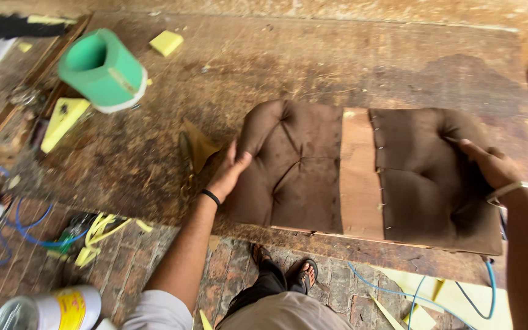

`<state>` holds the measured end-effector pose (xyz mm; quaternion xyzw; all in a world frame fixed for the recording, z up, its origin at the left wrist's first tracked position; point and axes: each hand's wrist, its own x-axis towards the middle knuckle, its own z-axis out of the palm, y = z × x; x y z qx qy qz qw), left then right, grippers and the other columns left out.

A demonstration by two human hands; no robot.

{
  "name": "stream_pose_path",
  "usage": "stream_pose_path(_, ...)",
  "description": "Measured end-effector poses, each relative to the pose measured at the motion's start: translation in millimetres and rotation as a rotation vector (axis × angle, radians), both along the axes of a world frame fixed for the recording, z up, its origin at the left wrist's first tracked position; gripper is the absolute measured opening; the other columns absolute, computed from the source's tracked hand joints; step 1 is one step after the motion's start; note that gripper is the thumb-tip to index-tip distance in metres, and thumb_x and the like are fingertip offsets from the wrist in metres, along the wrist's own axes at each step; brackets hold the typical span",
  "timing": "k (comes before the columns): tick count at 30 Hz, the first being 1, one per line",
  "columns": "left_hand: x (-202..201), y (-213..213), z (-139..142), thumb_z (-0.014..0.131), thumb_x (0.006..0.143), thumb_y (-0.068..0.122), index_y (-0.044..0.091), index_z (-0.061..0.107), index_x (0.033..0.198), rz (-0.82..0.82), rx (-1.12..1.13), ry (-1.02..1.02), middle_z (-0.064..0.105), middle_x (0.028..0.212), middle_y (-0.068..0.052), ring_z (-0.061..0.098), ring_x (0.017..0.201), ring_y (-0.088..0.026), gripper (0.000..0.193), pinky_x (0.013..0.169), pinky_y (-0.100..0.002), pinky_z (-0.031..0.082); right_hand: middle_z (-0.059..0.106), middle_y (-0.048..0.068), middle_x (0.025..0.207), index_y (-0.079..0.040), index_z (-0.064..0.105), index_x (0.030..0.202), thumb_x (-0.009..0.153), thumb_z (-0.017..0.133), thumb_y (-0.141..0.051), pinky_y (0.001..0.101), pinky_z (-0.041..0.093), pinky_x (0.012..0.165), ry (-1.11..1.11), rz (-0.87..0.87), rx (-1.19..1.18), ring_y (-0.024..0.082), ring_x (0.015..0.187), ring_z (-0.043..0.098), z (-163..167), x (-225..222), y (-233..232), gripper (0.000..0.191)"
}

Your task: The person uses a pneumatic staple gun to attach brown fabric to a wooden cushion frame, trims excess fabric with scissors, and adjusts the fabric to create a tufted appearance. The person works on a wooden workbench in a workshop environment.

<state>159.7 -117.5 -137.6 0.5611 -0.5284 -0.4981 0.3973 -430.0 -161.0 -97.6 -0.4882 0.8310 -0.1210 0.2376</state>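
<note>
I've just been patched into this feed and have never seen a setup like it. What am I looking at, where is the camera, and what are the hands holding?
There is no machine here: a person works with two bare hands, and the single camera sits on their head, looking down at a worn wooden workbench. Both hands hold a brown tufted cushion panel fixed to a wooden board, which shows bare in a strip down the middle. The left hand holds the panel's left edge, wearing a dark wristband. The right hand lies on its right side, with a pale bracelet. Also on the bench: a green foam roll and yellow foam scraps. Below, the person's sandalled feet stand on a brick floor.
</note>
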Motion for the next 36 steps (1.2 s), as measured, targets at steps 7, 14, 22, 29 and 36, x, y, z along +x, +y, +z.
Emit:
stream_pose_path(7,-3.4,-39.0,-8.3,0.061,0.09,0.049,-0.002,0.043,0.153,0.026,0.028,0.221,0.046,0.16,-0.017,0.04,0.148,-0.029,0.083,0.123,-0.039,0.027,0.053,0.026,0.142,0.008,0.055,0.14,0.095,0.064,-0.068,0.0444,0.035,0.108,-0.395,-0.297,-0.285,0.035,0.133,0.049,1.1,7.8,21.7,0.088)
stream_pose_path(14,21.7,-43.3,23.6,0.061,0.094,0.044,-0.001,0.043,0.156,-0.033,-0.35,0.489,0.044,0.162,-0.016,0.039,0.152,-0.03,0.079,0.127,-0.044,0.026,0.061,0.011,0.142,-0.006,0.063,0.143,0.105,0.05,-0.051,0.0335,0.042,0.115,-1.091,-0.118,-0.875,0.022,0.131,0.057,1.8,-8.4,74.3,0.06)
stream_pose_path(22,8.5,-23.8,22.1,0.052,0.087,0.073,0.013,0.046,0.155,0.123,-0.088,0.266,0.041,0.163,-0.016,0.035,0.151,-0.034,0.091,0.122,-0.052,0.025,0.062,0.007,0.116,-0.011,0.057,0.107,0.113,0.056,-0.056,0.0374,0.046,0.098,-1.171,-0.503,-0.936,0.021,0.11,0.057,-103.0,2.4,160.1,0.046)
stream_pose_path(29,14.2,-17.5,-0.7,0.044,0.091,0.071,0.015,0.044,0.156,0.144,-0.003,0.074,0.038,0.166,-0.012,0.032,0.154,-0.029,0.086,0.124,-0.048,0.02,0.06,0.006,0.131,-0.012,0.054,0.126,0.113,0.053,-0.033,0.0338,0.046,0.106,-1.012,-0.488,-0.892,0.017,0.123,0.057,-111.6,32.7,180.2,0.025)
stream_pose_path(36,17.6,-22.5,3.8,0.046,0.093,0.065,0.012,0.039,0.156,0.225,0.128,0.063,0.035,0.164,-0.01,0.032,0.151,-0.027,0.082,0.122,-0.047,0.021,0.066,0.01,0.132,-0.004,0.065,0.138,0.108,0.055,-0.027,0.0306,0.046,0.104,-0.874,-0.302,-0.717,0.018,0.121,0.06,-26.2,49.7,168.3,0.039)
